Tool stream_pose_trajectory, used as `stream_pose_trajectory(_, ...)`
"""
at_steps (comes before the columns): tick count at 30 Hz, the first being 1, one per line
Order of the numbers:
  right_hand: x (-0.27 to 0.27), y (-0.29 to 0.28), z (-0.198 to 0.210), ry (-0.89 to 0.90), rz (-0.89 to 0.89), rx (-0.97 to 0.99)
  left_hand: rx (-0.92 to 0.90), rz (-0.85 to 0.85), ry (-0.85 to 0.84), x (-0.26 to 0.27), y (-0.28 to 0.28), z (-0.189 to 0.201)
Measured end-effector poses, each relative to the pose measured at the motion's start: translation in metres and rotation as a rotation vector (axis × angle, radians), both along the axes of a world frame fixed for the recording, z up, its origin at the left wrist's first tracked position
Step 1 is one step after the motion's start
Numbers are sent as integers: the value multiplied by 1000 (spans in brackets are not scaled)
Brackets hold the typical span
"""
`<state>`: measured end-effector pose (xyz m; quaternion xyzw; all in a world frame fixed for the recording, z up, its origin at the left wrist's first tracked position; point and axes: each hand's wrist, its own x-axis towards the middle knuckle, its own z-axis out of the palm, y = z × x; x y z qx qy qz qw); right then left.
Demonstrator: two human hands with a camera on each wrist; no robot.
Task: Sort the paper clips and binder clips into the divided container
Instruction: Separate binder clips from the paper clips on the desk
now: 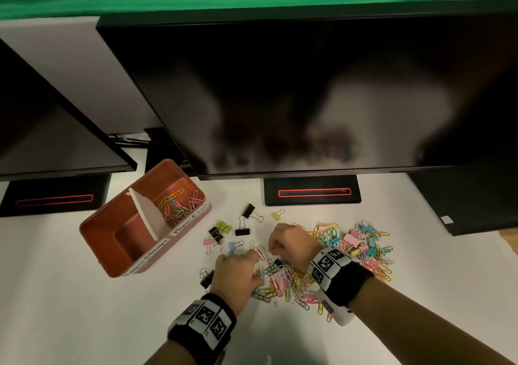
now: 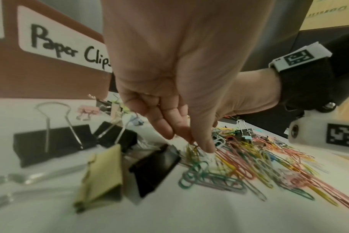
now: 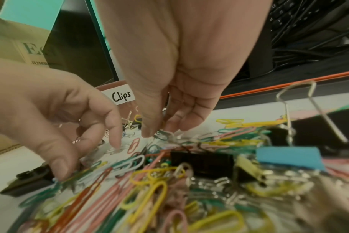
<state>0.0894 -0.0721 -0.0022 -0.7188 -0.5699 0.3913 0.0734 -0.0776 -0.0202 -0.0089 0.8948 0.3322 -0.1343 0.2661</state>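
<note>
A brown divided container stands at the left, with coloured paper clips in its far compartment labelled "Paper Clips". A mixed pile of paper clips and pastel binder clips lies at the centre and right. Loose black binder clips and a yellow one lie between the pile and the container. My left hand reaches down into the pile's left edge, thumb and fingertips pinching paper clips. My right hand hovers just beyond it, pinching a thin paper clip.
A large dark monitor overhangs the back of the white table, its stand behind the clips. A second monitor is at the left, and a dark box at the right. Another black binder clip lies beside my left hand.
</note>
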Motion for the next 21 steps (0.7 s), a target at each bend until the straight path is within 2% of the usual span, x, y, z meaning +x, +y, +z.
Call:
stream_pose_trajectory(4, -8, -1, 0, 69, 32, 34, 95, -7, 83, 3, -7, -2)
stream_pose_trajectory(13, -30, 19, -8, -74, 75, -72, 21, 69, -32, -2, 7, -4)
stream_pose_trajectory(17, -28, 21, -9, -65, 55, -125, 20, 99, -89, -4, 10, -9)
stream_pose_trajectory(21, -26, 21, -12, -103, 19, -199, -41, 130, -77, -4, 11, -10)
